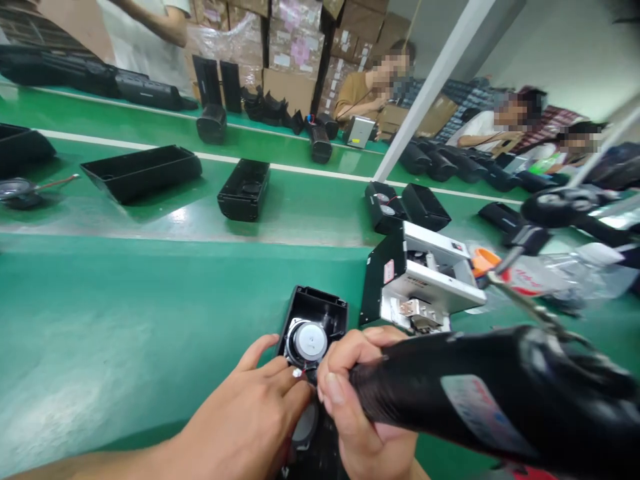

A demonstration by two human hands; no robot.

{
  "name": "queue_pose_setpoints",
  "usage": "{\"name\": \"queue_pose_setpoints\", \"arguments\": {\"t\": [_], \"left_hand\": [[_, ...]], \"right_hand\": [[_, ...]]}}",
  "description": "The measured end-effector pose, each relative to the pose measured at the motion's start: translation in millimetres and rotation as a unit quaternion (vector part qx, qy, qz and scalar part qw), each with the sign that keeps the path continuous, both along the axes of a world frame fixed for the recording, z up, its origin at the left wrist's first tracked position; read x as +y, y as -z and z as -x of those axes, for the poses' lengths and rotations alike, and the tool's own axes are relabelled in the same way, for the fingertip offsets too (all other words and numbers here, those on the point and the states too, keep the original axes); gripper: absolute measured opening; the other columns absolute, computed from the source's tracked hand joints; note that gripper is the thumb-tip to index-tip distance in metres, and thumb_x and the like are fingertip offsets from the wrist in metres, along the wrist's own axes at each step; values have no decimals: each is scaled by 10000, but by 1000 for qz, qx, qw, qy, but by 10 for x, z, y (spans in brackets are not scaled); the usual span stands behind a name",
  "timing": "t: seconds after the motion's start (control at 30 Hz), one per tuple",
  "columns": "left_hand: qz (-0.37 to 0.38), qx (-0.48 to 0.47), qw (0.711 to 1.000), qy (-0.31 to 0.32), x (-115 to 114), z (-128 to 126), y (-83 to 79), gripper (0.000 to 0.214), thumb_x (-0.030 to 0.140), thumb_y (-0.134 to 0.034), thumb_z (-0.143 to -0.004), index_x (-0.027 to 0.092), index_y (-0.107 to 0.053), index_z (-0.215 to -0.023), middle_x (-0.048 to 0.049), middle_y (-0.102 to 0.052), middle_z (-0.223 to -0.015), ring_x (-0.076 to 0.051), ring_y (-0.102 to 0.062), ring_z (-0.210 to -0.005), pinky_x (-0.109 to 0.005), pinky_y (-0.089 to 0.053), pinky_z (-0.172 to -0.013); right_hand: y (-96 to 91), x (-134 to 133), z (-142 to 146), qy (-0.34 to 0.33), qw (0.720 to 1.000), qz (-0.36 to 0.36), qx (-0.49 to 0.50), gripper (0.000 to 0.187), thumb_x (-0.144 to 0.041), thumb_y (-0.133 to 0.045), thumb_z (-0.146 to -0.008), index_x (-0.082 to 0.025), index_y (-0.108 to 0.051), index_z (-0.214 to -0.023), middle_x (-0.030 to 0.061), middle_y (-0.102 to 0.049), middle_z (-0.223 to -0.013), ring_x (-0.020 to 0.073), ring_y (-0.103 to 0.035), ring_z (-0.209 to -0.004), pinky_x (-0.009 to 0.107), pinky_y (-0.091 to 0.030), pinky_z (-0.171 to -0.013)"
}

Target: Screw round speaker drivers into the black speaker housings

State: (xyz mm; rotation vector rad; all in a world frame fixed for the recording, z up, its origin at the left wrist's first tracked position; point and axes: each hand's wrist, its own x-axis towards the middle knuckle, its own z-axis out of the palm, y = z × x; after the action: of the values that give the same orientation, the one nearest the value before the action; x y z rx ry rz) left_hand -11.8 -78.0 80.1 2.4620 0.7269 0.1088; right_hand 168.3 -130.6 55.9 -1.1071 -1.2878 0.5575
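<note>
A black plastic speaker housing [320, 308] lies open on the green bench right in front of me, with a round silver speaker driver [310, 341] seated inside. My left hand [250, 413] rests on the housing's near left side, fingers pinched together on something small at the driver's rim. My right hand [350, 407] is wrapped round the barrel of a black electric screwdriver [480, 400], which stretches off to the lower right; its tip is hidden behind my fingers, close to the driver.
A white and black metal machine [425, 280] stands just right of the housing. Black speaker housings [243, 189] lie on the green conveyor belt [300, 207] beyond. Several people sit at the far side, with cardboard boxes [295, 47] stacked behind. A plastic bag [555, 273] lies at the right.
</note>
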Motion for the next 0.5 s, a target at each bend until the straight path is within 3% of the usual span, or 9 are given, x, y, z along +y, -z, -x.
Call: {"name": "queue_pose_setpoints", "arguments": {"t": [0.13,0.23,0.33,0.4,0.43,0.5], "left_hand": [[-40,-5,999,25,69,51,40,402,127,-639,-716,300,-680,-1077,0,-837,-1061,-295,-798,-1017,-565,-370,-1319],[-62,-49,996,39,90,109,172,535,87,-605,-668,330,-665,-1141,43,-842,-1108,-260,-810,-1015,-500,-355,-1327],[-84,-80,993,16,43,139,307,604,90,-608,-605,337,-660,-1155,53,-836,-1150,-257,-811,-1004,-498,-266,-1351],[-96,-82,992,-8,6,132,339,571,104,-624,-595,328,-663,-1119,51,-834,-1148,-261,-803,-999,-503,-221,-1354],[-99,-81,992,-18,-1,120,334,553,109,-636,-604,326,-665,-1112,48,-834,-1139,-261,-797,-990,-504,-221,-1351],[-100,-83,991,-20,16,82,296,567,103,-661,-647,331,-665,-1167,39,-836,-1150,-266,-792,-986,-517,-254,-1334]], "right_hand": [[-42,75,87,26,999,-48,5,267,-260,-657,-984,-261,-648,-1251,-21,-612,-780,178,-592,-643,352,-573,-599],[-258,140,38,67,987,-110,92,336,-284,-614,-1036,-309,-557,-1366,-70,-546,-727,139,-509,-519,302,-504,-496],[-606,186,-232,161,962,-175,134,87,-224,-575,-1054,-278,-622,-1103,-99,-437,-653,107,-433,-472,275,-454,-490],[-795,232,-488,254,933,-227,112,82,-179,-629,-1002,-251,-607,-971,-94,-445,-653,104,-450,-487,297,-477,-527],[-852,263,-615,288,922,-244,90,116,-152,-652,-976,-252,-607,-1013,-96,-478,-667,109,-471,-500,311,-494,-547],[-885,333,-832,320,908,-268,40,358,-117,-674,-951,-270,-572,-1258,-120,-550,-697,124,-499,-515,332,-522,-573]]}}
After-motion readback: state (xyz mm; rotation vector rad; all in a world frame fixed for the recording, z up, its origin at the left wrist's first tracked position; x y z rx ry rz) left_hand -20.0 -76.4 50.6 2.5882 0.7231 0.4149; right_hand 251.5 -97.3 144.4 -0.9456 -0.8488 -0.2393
